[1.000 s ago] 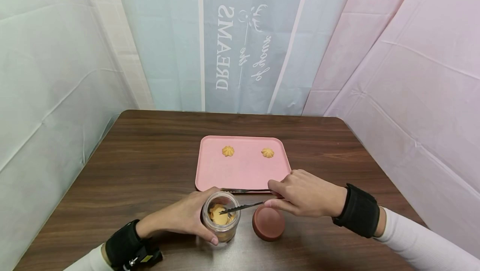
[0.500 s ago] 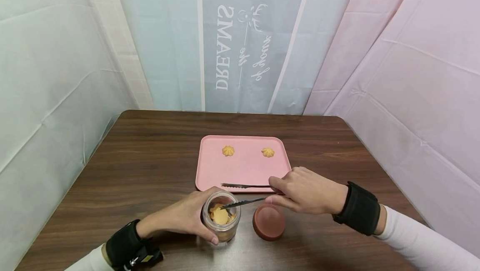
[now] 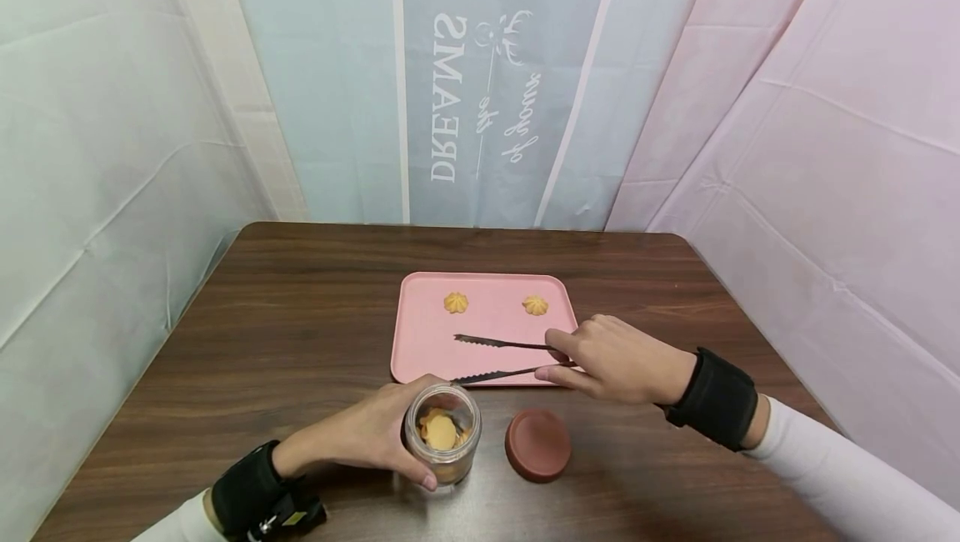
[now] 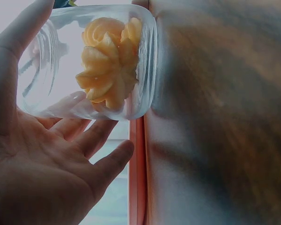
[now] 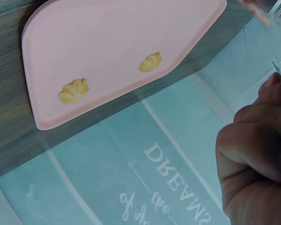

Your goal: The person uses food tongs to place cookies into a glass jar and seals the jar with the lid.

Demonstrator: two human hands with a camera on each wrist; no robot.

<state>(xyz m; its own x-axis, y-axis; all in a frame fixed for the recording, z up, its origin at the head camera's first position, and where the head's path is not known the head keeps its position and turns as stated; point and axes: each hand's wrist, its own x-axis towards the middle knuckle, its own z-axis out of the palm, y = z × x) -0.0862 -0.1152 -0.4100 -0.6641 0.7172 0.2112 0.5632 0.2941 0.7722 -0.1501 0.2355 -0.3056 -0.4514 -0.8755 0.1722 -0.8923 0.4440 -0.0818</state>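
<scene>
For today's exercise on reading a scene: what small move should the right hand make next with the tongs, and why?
Probably bring the tongs back down into the open jar: their tips are empty above the tray, cookies remain in the jar, the left hand steadies it, and the right hand is nearby.

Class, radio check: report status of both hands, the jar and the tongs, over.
Left hand grips cookie jar, lid off beside it. Right hand holds tongs, tips apart and empty over pink tray. Two cookies on tray; nothing blocking.

Left hand (image 3: 367,434) curled in a grip low, right hand (image 3: 611,361) pinching, forearm extended forward
</scene>
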